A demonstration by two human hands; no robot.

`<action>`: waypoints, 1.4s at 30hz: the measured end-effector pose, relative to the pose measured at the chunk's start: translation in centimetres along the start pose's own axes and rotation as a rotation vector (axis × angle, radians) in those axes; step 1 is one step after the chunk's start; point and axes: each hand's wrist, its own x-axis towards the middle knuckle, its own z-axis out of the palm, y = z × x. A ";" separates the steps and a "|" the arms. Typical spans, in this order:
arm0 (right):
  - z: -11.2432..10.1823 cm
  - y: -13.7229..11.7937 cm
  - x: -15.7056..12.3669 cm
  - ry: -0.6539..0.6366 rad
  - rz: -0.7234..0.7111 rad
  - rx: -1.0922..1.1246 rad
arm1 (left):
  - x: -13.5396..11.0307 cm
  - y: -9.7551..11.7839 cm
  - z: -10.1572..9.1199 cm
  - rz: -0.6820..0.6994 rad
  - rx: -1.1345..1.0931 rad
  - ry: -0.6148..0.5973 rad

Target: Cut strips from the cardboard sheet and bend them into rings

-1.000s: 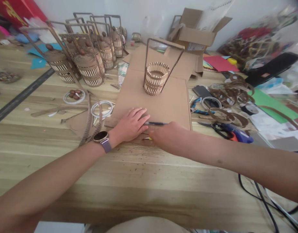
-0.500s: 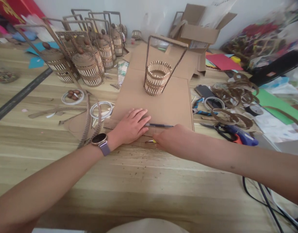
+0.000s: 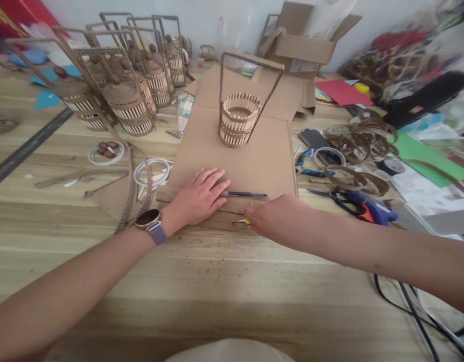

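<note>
My left hand [image 3: 202, 198], a watch on its wrist, lies flat with fingers spread on a brown cardboard sheet [image 3: 269, 151], near its front edge. Just beyond its fingertips a dark pen [image 3: 247, 194] rests across the cardboard. To the right, my right hand [image 3: 272, 216] is closed around a yellow utility knife [image 3: 247, 220], most of it hidden in the fist. Its thin tip points left over the cardboard's front strip. Farther back on the sheet stands a small woven basket [image 3: 239, 120] with a tall square handle and no lid.
Several lidded baskets [image 3: 128, 108] stand at the back left. White tape rolls [image 3: 152, 172] and brown strips lie left of the cardboard. On the right are blue-handled pliers [image 3: 303, 166], scissors [image 3: 330, 196], a blue glue gun [image 3: 375, 207] and coiled brown strips [image 3: 364, 136]. Cables hang lower right.
The whole view has shifted slightly, so things sit a little farther left. My right hand with the knife has moved slightly right, away from my left hand, which stays flat on the cardboard.
</note>
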 end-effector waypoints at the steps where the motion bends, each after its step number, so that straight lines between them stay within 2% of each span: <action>1: 0.2 0.1 0.0 0.010 0.004 0.005 | 0.0 0.0 0.0 -0.002 -0.003 -0.001; 4: 0.4 0.3 0.0 0.021 0.018 0.026 | 0.0 0.0 0.0 -0.009 -0.016 -0.005; 12: -0.8 0.8 -1.1 -0.056 0.041 0.036 | 0.0 0.0 -0.1 -0.014 -0.009 -0.012; 19: 0.3 1.4 -2.1 -0.049 0.037 0.057 | 0.1 0.0 -0.3 -0.012 -0.023 -0.022; 24: 0.3 1.8 -2.9 -0.084 0.043 0.072 | 0.0 -0.1 -0.1 -0.004 -0.016 -0.013; 32: 0.8 1.9 -3.5 -0.061 0.048 0.064 | -0.1 -0.4 0.6 -0.006 -0.052 0.006; 42: 0.1 2.1 -3.9 -0.094 0.062 0.117 | -0.1 -0.5 0.7 -0.007 -0.074 0.019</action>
